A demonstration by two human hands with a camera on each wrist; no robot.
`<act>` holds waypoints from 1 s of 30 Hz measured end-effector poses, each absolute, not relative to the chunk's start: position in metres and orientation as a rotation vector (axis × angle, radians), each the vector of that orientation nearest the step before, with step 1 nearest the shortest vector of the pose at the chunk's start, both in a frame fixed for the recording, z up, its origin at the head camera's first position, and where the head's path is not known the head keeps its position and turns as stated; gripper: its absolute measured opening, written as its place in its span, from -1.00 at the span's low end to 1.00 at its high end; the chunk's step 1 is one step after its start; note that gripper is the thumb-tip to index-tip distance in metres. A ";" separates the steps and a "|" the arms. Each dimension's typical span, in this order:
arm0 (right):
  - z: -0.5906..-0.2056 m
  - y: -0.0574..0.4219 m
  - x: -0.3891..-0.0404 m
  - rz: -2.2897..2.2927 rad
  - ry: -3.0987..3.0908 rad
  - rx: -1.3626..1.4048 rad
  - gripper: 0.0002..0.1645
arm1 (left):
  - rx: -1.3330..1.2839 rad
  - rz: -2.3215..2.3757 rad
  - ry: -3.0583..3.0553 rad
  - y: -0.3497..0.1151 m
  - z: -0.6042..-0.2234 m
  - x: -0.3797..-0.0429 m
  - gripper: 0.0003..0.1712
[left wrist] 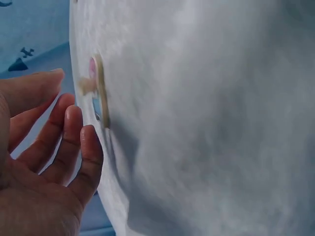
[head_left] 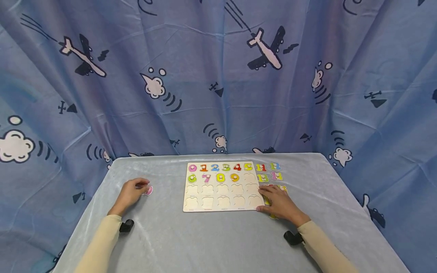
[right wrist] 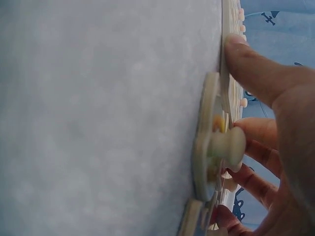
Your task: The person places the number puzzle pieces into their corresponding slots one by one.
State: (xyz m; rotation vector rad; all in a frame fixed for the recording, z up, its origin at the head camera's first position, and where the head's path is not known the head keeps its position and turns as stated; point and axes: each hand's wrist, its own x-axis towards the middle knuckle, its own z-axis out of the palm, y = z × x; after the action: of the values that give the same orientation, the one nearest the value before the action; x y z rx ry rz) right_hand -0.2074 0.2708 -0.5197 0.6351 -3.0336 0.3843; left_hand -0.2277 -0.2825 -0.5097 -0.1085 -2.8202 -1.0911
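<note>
On the left of the table lies a small pink knobbed puzzle piece (head_left: 148,190), its pale knob (left wrist: 87,86) upright. My left hand (head_left: 134,191) hovers right at it, fingers loosely bent; in the left wrist view the thumb and fingertips stand apart from the knob. A wooden number puzzle board (head_left: 211,195) lies in the middle, with colourful numbers 0 to 9 in its upper rows and pale recesses below. My right hand (head_left: 280,201) rests at its right edge, thumb (right wrist: 237,46) against the near corner and fingers spread over loose knobbed pieces (right wrist: 209,142), partly hiding them.
Right of the board lie several loose number pieces, among them a red 11 (head_left: 261,167), a blue 12 (head_left: 275,166), a green 13 (head_left: 263,178) and a pink 14 (head_left: 277,176). A grey cloth covers the table (head_left: 218,242). A blue patterned curtain (head_left: 191,87) hangs behind it.
</note>
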 end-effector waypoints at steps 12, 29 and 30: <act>-0.523 0.271 -0.208 0.389 -3.041 0.618 -0.07 | -0.067 -1.101 -2.888 -0.290 -0.516 -0.228 -0.74; -0.520 0.270 -0.208 0.400 -3.060 0.599 -0.07 | -0.081 -1.076 -2.891 -0.286 -0.514 -0.229 -0.87; -0.520 0.270 -0.208 0.398 -3.061 0.600 -0.07 | -0.081 -1.074 -2.890 -0.286 -0.515 -0.229 -0.87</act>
State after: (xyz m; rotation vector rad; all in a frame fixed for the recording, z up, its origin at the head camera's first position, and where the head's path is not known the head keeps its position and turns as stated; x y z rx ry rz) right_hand -0.2080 0.2698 -0.5203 0.5999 -3.0608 0.3975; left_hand -0.2289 -0.2864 -0.5147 -0.0814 -2.8901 -1.0743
